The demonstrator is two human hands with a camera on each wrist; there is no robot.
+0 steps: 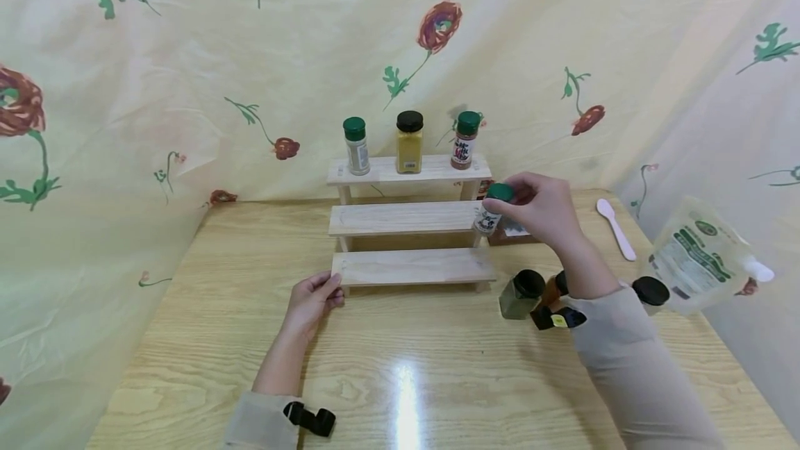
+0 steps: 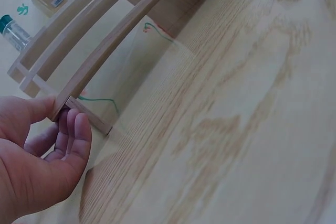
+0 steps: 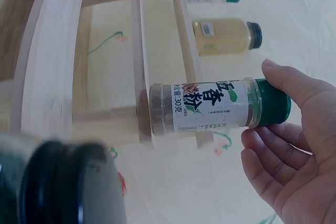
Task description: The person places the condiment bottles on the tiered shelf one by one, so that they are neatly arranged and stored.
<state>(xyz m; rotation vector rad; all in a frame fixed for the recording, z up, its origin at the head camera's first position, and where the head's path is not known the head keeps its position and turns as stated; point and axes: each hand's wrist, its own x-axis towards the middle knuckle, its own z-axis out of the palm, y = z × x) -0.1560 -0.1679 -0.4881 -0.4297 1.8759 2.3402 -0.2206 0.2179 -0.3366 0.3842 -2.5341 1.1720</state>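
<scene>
My right hand (image 1: pixel 542 208) pinches the green cap of a spice jar (image 3: pixel 210 104) with a white label, held upright at the right end of the middle step of a three-step wooden rack (image 1: pixel 412 266). In the right wrist view the jar's base overlaps that step. My left hand (image 1: pixel 312 304) grips the left end of the rack's lowest step, thumb on top and fingers curled beneath. Along the top step stand a green-capped jar of pale contents (image 1: pixel 357 146), a black-capped yellow jar (image 1: pixel 410 143) and a green-capped jar of reddish contents (image 1: pixel 465 141).
Right of the rack, a dark-capped jar (image 1: pixel 522 294) stands near an orange-brown jar (image 1: pixel 551 292), partly behind my right wrist. Another black-capped jar (image 1: pixel 651 292) is by my sleeve. A white spoon (image 1: pixel 616 229) and a spouted pouch (image 1: pixel 696 255) lie farther right; behind my hand sits a brown packet (image 1: pixel 509 235).
</scene>
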